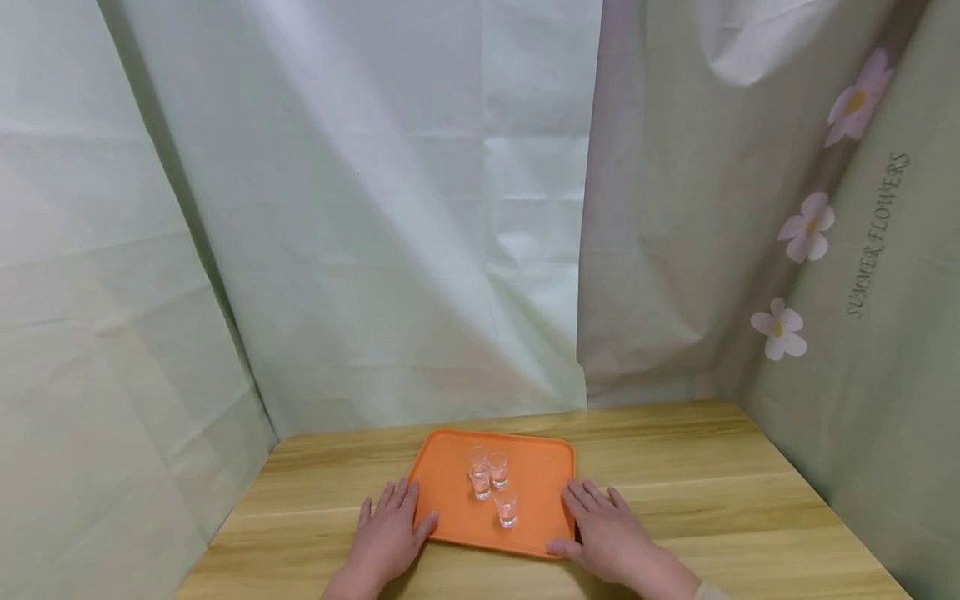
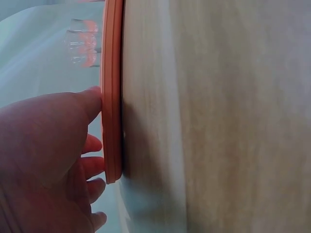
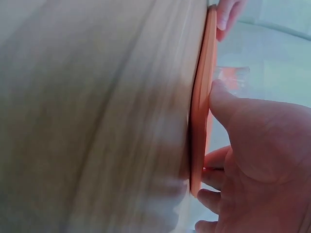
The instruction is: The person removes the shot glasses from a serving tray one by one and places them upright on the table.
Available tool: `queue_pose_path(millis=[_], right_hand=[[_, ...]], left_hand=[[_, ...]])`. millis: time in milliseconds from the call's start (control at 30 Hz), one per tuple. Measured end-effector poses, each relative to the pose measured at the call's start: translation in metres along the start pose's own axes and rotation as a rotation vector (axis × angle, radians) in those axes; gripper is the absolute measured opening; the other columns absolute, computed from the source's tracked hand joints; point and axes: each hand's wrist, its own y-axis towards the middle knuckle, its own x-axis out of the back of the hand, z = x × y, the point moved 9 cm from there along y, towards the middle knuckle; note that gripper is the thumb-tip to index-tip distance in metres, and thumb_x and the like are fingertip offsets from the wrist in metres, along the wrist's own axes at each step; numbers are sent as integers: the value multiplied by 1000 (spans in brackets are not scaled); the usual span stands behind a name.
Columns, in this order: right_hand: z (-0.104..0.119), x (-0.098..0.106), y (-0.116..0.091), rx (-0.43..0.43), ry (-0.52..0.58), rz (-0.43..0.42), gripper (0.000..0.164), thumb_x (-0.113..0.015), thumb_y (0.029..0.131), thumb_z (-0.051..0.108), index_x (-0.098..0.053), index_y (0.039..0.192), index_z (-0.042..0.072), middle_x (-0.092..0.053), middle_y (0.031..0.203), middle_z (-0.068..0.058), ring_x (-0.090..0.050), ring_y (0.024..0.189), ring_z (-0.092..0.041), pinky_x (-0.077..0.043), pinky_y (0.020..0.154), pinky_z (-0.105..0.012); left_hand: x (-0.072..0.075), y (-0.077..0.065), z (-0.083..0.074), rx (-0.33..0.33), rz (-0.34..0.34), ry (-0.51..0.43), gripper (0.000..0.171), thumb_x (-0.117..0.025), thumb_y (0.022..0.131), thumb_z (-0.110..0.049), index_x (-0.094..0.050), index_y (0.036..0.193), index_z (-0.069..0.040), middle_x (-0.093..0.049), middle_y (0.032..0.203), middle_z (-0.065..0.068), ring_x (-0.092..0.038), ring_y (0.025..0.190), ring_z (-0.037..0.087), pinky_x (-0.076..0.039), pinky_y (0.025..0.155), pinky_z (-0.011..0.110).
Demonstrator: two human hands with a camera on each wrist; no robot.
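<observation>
An orange tray (image 1: 536, 467) with a raised rim lies on the wooden table. Several small clear shot glasses stand upright on it; one glass (image 1: 507, 510) is nearer the front, apart from a tight cluster around another glass (image 1: 482, 485). My left hand (image 1: 386, 537) touches the tray's left edge, its fingers extended and thumb at the near corner. On the opposite side my right hand (image 1: 611, 537) touches the right edge, thumb on the near right corner. In the left wrist view the thumb (image 2: 92, 99) meets the rim; both hands' fingertips are partly hidden behind it in the wrist views.
The wood-grain table (image 1: 697, 467) extends on both sides of the tray. Pale curtains (image 1: 420, 250) hang behind and at the sides, the right one (image 1: 892, 400) printed with flowers and lettering.
</observation>
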Motion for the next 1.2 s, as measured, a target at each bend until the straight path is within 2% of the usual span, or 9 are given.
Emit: queue_pose_path(millis=[133,500,833,967,1200], right_hand=[[-2,2,1,6,11,18,95,-67,101,68,-51,162,-2,-44,171,-21,-39,159,-45,-25,128,-74],[-8,5,5,44,51,42,95,-72,99,64,-49,162,-4,-44,171,-22,-38,158,-47,-27,126,-75],[-15,10,3,121,92,27,93,-78,98,56,-51,159,-9,-45,169,-27,-40,155,-53,-29,122,-80],[-20,9,5,130,120,42,95,-78,97,57,-49,160,-8,-43,170,-27,-38,156,-54,-27,122,-81],[-30,7,8,203,85,-30,99,-73,97,67,-51,159,-7,-47,166,-29,-42,151,-58,-33,116,-83]], left_hand=[[2,-6,-4,-14,-5,0,71,-68,108,-46,-58,154,7,-50,162,33,-40,154,56,-25,123,81],[4,-17,-7,1,26,-8,74,-68,107,-50,-58,154,7,-51,162,32,-40,154,56,-22,124,81],[-1,-24,-11,-2,66,-22,76,-69,107,-51,-58,154,7,-50,162,33,-40,155,55,-22,125,79],[-1,-27,-13,-9,56,-39,75,-72,106,-49,-59,153,8,-51,161,33,-40,154,55,-22,125,79],[-1,-32,-16,-17,32,-24,74,-73,105,-49,-60,151,8,-54,158,32,-43,153,55,-25,125,78]])
